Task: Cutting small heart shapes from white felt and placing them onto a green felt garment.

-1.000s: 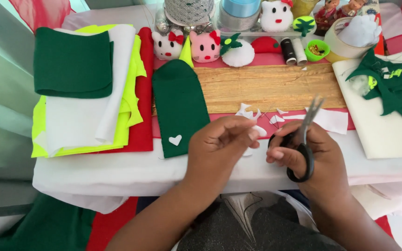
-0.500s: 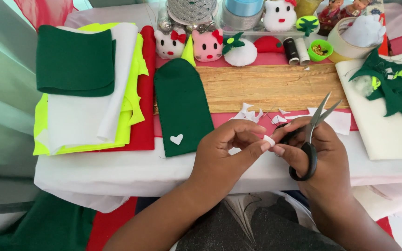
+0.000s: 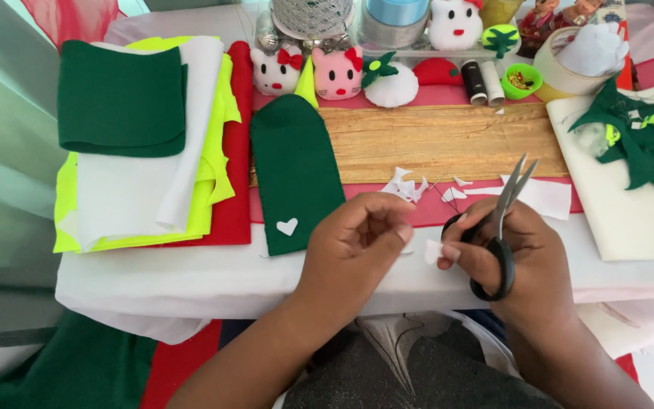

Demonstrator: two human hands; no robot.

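Right hand [image 3: 520, 257] gripping black-handled steel scissors [image 3: 499, 227], blades nearly shut, and pinching a small white felt scrap [image 3: 433, 251] at the near table edge; left hand [image 3: 357, 246] curled, fingertips beside it, holding nothing discernible. Likely risk: scrap slipping and dropping off that edge.

1. You've got bright, even daylight here, soft and diffuse, so colours pop and nothing looks dim.
2. Shadows are faint: just a soft one under your left hand [image 3: 361, 246] and right hand [image 3: 512, 257] on the white table edge [image 3: 191, 276].
3. No harsh glare, though the white felt sheet [image 3: 134, 201] runs close to blown out.
4. Centre is sharp; your lap at the bottom goes soft.
5. Slight wide-angle stretch at the corners.
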